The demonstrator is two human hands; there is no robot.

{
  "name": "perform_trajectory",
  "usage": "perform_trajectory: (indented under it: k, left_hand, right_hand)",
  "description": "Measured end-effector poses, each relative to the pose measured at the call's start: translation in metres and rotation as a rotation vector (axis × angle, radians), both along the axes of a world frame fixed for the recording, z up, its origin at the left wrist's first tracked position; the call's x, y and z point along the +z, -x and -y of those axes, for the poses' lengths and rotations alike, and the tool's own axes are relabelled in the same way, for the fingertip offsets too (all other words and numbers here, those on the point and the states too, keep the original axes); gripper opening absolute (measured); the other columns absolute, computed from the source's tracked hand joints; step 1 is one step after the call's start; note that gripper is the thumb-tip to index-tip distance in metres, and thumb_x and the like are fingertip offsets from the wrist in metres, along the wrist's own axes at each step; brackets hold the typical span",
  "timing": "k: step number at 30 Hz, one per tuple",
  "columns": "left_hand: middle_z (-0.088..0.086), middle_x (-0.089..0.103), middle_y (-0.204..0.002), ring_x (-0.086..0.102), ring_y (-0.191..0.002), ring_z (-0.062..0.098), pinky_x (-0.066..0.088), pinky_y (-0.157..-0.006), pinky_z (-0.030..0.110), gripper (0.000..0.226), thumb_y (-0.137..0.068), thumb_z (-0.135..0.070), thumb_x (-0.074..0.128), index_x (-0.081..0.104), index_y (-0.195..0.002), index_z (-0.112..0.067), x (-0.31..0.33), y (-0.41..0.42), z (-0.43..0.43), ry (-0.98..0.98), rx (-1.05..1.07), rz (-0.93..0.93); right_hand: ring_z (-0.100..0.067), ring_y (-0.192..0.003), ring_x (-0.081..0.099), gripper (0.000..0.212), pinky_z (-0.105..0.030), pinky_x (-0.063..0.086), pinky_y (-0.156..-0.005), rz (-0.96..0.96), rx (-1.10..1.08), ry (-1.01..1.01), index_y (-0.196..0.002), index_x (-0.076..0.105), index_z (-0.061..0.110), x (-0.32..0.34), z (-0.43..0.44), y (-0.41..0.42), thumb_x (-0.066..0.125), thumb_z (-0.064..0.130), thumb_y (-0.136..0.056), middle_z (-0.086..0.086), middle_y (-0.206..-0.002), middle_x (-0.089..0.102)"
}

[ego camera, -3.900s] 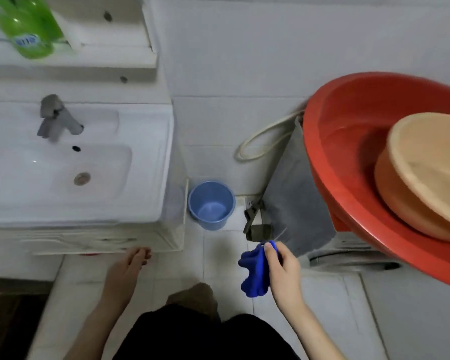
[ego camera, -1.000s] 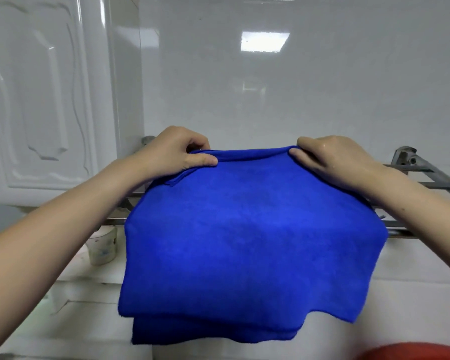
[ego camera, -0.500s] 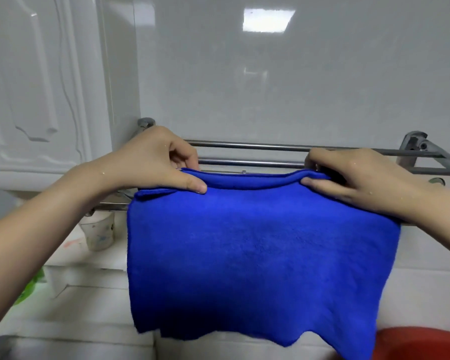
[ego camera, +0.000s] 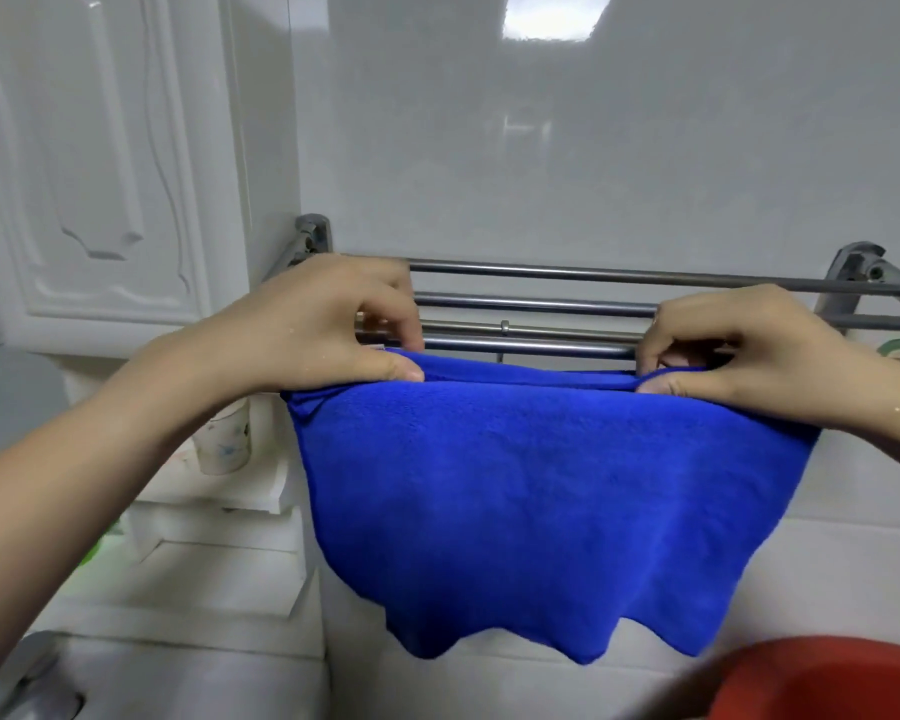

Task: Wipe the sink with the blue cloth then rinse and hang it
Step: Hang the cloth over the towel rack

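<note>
We see a white cup (ego camera: 223,441) left of the cloth, contents hidden, and a red basin (ego camera: 827,683) at bottom right. The fluffy blue cloth (ego camera: 541,491) drapes over the front bar of the steel towel rack (ego camera: 541,275). Left hand (ego camera: 323,324) and right hand (ego camera: 739,345) each pinch its top fold.

My cloth (ego camera: 541,485) is a plain, deep blue. Behind it the rack (ego camera: 541,273) is silver-grey. Left of it a white cup (ego camera: 223,441) carries faint blue marks. Below it to the right is a red basin (ego camera: 827,683).
</note>
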State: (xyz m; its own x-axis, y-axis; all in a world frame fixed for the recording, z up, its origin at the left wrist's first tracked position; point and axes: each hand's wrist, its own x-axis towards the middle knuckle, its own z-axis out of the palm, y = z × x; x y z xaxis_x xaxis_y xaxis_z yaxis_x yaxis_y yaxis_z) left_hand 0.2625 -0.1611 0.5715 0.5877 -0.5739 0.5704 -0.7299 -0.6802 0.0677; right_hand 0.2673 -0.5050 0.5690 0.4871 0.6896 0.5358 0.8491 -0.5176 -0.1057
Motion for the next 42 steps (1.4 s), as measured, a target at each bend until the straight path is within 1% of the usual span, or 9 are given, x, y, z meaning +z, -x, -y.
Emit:
perform_trajectory:
  k: [5, 9, 12, 17, 21, 27, 32, 36, 42]
  left_hand:
    - [-0.010, 0.071, -0.076, 0.065, -0.075, 0.012, 0.051, -0.071, 0.024, 0.012, -0.076, -0.017, 0.081, 0.076, -0.080, -0.027, -0.004, 0.004, 0.003, 0.123, -0.050, -0.165]
    - [-0.019, 0.074, -0.088, 0.068, -0.089, 0.001, 0.047, -0.078, 0.012, 0.008, -0.087, -0.028, 0.069, 0.076, -0.086, -0.032, -0.008, 0.011, -0.003, 0.111, -0.057, -0.216]
    - [-0.025, 0.072, -0.094, 0.065, -0.096, -0.004, 0.045, -0.084, 0.008, 0.023, -0.072, -0.052, 0.070, 0.073, -0.094, -0.047, -0.016, 0.022, -0.012, 0.143, -0.021, -0.294]
    - [-0.029, 0.072, -0.085, 0.064, -0.092, -0.008, 0.045, -0.078, 0.007, 0.023, -0.083, -0.018, 0.073, 0.076, -0.080, -0.041, -0.020, 0.024, -0.012, 0.211, 0.035, -0.212]
    - [-0.033, 0.068, -0.086, 0.060, -0.088, -0.013, 0.040, -0.073, 0.002, 0.019, -0.086, -0.021, 0.071, 0.072, -0.078, -0.038, -0.003, 0.015, -0.007, 0.243, 0.068, -0.060]
    - [-0.018, 0.056, -0.101, 0.047, -0.102, 0.005, 0.035, -0.090, 0.012, 0.026, -0.077, -0.047, 0.065, 0.072, -0.101, -0.038, -0.013, 0.009, -0.014, 0.049, 0.060, 0.118]
    - [-0.022, 0.068, -0.095, 0.062, -0.092, 0.002, 0.045, -0.077, 0.020, 0.027, -0.083, -0.049, 0.054, 0.075, -0.089, -0.033, -0.026, 0.022, -0.018, 0.118, 0.041, 0.028]
    - [-0.021, 0.068, -0.089, 0.063, -0.089, 0.004, 0.043, -0.073, 0.010, 0.025, -0.073, -0.055, 0.062, 0.075, -0.090, -0.043, -0.040, 0.029, -0.030, 0.198, 0.010, -0.015]
    - [-0.027, 0.070, -0.082, 0.063, -0.083, 0.000, 0.041, -0.068, 0.008, 0.016, -0.081, -0.030, 0.076, 0.073, -0.072, -0.043, -0.025, 0.019, -0.027, 0.327, 0.095, 0.001]
  right_hand:
    - [-0.014, -0.059, 0.058, 0.021, -0.029, 0.048, -0.056, -0.052, -0.065, 0.007, -0.090, 0.062, 0.036, -0.009, 0.000, 0.012, 0.052, 0.055, -0.088, 0.002, -0.067, 0.066]
    - [-0.020, -0.074, 0.064, 0.031, -0.041, 0.050, -0.068, -0.098, -0.076, 0.005, -0.086, 0.067, 0.030, -0.009, 0.003, 0.023, 0.045, 0.052, -0.092, 0.002, -0.081, 0.070]
    - [-0.015, -0.083, 0.068, 0.026, -0.033, 0.053, -0.073, -0.181, -0.086, -0.020, -0.093, 0.072, 0.032, -0.011, 0.007, 0.033, 0.061, 0.054, -0.084, 0.009, -0.092, 0.074]
    - [-0.003, -0.086, 0.070, 0.013, -0.023, 0.052, -0.075, -0.112, -0.193, -0.186, -0.087, 0.078, 0.035, -0.020, 0.007, 0.041, 0.067, 0.035, -0.081, 0.022, -0.087, 0.074]
    - [0.001, -0.091, 0.066, 0.009, -0.013, 0.048, -0.076, 0.026, -0.275, -0.277, -0.085, 0.076, 0.023, -0.009, 0.001, 0.035, 0.069, 0.018, -0.088, 0.025, -0.089, 0.071]
    - [0.004, -0.094, 0.066, 0.012, -0.016, 0.049, -0.084, -0.227, -0.233, -0.023, -0.088, 0.076, 0.038, -0.004, 0.001, 0.026, 0.064, 0.036, -0.086, 0.024, -0.092, 0.073]
    - [-0.010, -0.078, 0.067, 0.019, -0.027, 0.050, -0.072, 0.022, -0.224, -0.104, -0.079, 0.070, 0.032, -0.017, 0.005, 0.036, 0.060, 0.042, -0.092, 0.011, -0.082, 0.072]
    - [0.005, -0.087, 0.068, 0.029, -0.018, 0.050, -0.074, 0.043, -0.247, -0.026, -0.105, 0.063, 0.047, -0.026, 0.013, 0.048, 0.056, 0.063, -0.082, 0.033, -0.097, 0.069]
    - [0.006, -0.087, 0.065, 0.017, -0.010, 0.046, -0.074, 0.078, -0.308, -0.192, -0.085, 0.074, 0.033, -0.014, 0.015, 0.036, 0.068, 0.018, -0.088, 0.029, -0.091, 0.070]
